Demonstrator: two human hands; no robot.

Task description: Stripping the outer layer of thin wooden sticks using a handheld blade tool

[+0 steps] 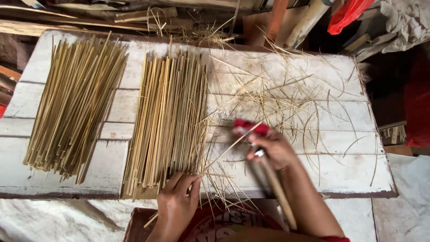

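Observation:
My left hand (175, 204) rests at the near edge of the white wooden table (286, 71), fingers closed on a thin bamboo strip (226, 150) that runs up and to the right. My right hand (274, 149) grips a knife with a red wrap (250, 127) near its blade and a long wooden handle (277, 192) reaching back toward me. The knife meets the far end of the strip. The middle pile of bamboo strips (168, 118) lies just left of my left hand.
A second pile of bamboo strips (76, 105) lies at the table's left. Thin shavings (286, 98) are scattered over the right half. Timber scraps and a red bag (347, 13) sit behind the table. White cloth (53, 219) lies below.

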